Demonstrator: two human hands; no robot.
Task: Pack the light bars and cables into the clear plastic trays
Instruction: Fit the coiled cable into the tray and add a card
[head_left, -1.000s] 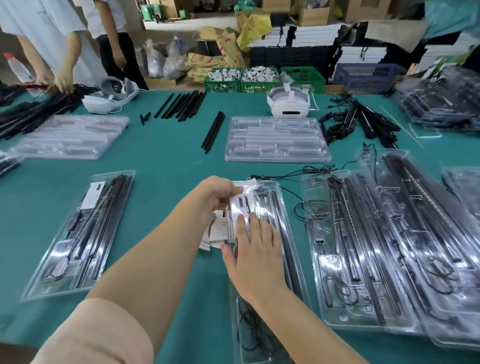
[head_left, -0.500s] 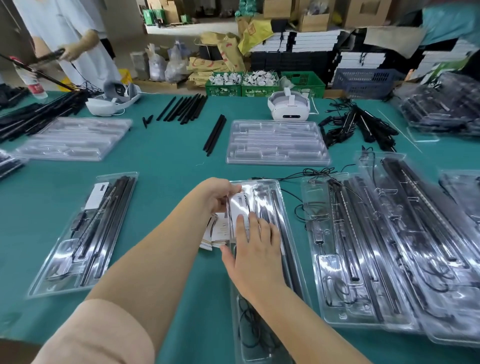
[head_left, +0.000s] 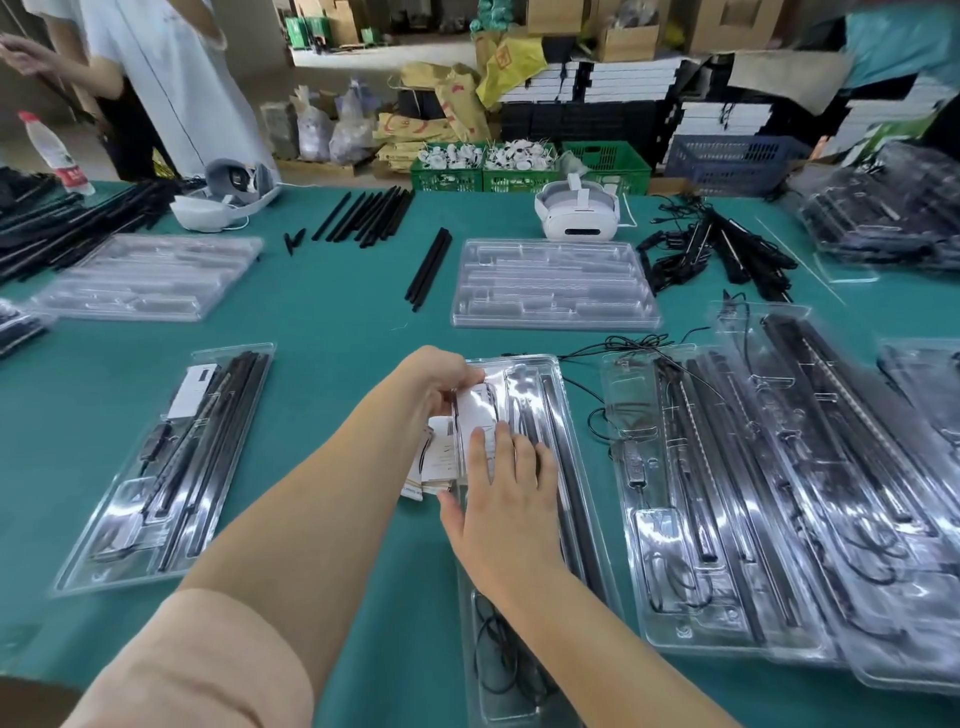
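Observation:
A clear plastic tray (head_left: 571, 467) lies lengthwise before me on the green table, with black light bars (head_left: 569, 483) along its right side and a coiled cable (head_left: 498, 660) at its near end. A white leaflet (head_left: 475, 410) lies in the tray's upper left. My left hand (head_left: 439, 382) pinches the leaflet's top edge. My right hand (head_left: 506, 499) presses flat on the leaflet's lower part and the tray. A small stack of white leaflets (head_left: 436, 462) lies beside the tray's left edge.
A packed tray (head_left: 171, 467) lies to the left, several overlapping packed trays (head_left: 779, 493) to the right. Empty tray stacks (head_left: 553, 286) (head_left: 150, 275) sit farther back, with loose black bars (head_left: 369, 215), cables (head_left: 717, 249) and two white headsets (head_left: 576, 213) (head_left: 223, 195). A person (head_left: 156, 78) stands at back left.
My hands have barely moved on the leaflet. The person at the back left has shifted and raised an arm.

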